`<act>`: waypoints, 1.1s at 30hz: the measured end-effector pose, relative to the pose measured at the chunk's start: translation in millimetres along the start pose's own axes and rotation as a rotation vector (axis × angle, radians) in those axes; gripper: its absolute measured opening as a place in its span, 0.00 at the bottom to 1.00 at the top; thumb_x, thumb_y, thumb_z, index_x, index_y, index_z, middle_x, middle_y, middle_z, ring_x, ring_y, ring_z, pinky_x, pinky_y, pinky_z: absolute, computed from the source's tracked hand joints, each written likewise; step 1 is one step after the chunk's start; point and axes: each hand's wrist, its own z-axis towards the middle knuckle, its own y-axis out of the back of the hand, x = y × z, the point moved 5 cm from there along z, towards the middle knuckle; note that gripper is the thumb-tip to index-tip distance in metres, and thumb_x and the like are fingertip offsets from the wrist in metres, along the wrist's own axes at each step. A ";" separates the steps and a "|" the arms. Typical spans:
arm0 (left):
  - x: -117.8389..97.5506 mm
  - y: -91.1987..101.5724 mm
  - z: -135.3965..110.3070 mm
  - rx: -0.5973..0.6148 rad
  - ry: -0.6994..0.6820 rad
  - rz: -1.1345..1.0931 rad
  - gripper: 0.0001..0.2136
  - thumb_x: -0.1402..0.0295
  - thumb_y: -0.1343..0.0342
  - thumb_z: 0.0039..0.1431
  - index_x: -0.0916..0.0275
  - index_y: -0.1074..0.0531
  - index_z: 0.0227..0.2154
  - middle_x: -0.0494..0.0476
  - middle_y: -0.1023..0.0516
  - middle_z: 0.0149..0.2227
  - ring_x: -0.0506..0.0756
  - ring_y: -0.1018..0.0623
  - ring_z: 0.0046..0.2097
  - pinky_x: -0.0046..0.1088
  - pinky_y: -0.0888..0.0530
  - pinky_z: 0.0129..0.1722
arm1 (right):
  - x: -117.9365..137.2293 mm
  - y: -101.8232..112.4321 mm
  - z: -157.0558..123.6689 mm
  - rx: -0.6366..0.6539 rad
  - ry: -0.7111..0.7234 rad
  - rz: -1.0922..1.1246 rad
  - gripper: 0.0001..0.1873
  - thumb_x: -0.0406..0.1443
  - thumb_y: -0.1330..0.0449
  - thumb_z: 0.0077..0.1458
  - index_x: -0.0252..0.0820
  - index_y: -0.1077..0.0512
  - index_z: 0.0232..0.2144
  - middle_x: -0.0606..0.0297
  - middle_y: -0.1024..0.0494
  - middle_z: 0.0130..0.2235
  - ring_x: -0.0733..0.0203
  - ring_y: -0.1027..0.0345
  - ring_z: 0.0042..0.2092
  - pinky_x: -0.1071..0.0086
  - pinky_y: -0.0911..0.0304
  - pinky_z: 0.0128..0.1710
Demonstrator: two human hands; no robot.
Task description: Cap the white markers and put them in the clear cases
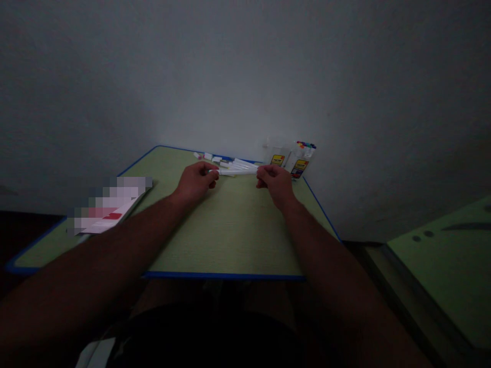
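The fingers of the left hand (195, 183) pinch the left end of a slim white pen (238, 172), thumb against forefinger, while the fingers of the right hand (276, 186) pinch its right end. The pen lies nearly level between the 2 grips, its middle bare; whether it is lifted or resting is hard to tell.

It should handle as light and stiff, probably smooth plastic that could roll or slip under a loose grip. A thumb-and-forefinger hold near each end, as here, looks right; little squeeze seems needed, and the barrel is unlikely to be fragile.

Just beyond the fingers, more white pens (244, 164) lie fanned together. Past the left fingertips sit several short white pieces (208, 156), too small to make out well. Beyond and slightly right of the right fingers stand 2 clear cases: a near-colourless case (277, 154) with a yellow label, and just beside it a case of markers (301, 162) showing many-coloured ends.

Well to the left of the left fingers lies a white-and-red booklet or box (112, 216), partly blurred. Under everything is the pale green bench (230, 230), blue-edged, with a grey wall (230, 76) behind.
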 end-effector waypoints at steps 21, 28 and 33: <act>5.6 -3.5 1.1 -0.004 0.077 -0.098 0.06 0.74 0.38 0.55 0.64 0.25 0.36 0.54 0.22 0.27 0.52 0.22 0.26 0.31 0.23 0.30 | -0.5 -8.6 -6.0 0.105 0.025 -0.148 0.15 0.43 0.29 0.44 0.41 0.25 0.32 0.70 0.24 0.23 0.66 0.31 0.24 0.71 0.33 0.25; -7.5 -4.3 -5.2 -0.001 0.048 -0.181 0.06 0.74 0.35 0.54 0.65 0.24 0.35 0.53 0.22 0.26 0.52 0.21 0.27 0.30 0.22 0.31 | 0.5 -15.1 -8.0 0.199 0.140 -0.439 0.08 0.39 0.29 0.45 0.43 0.20 0.30 0.68 0.20 0.29 0.65 0.29 0.30 0.70 0.37 0.32; -9.1 -4.6 -6.6 0.012 0.021 -0.193 0.08 0.74 0.36 0.55 0.66 0.23 0.39 0.52 0.22 0.26 0.51 0.20 0.27 0.29 0.21 0.32 | 0.5 -22.3 -10.6 0.289 0.122 -0.581 0.06 0.38 0.28 0.44 0.44 0.19 0.27 0.69 0.21 0.27 0.64 0.31 0.29 0.70 0.39 0.32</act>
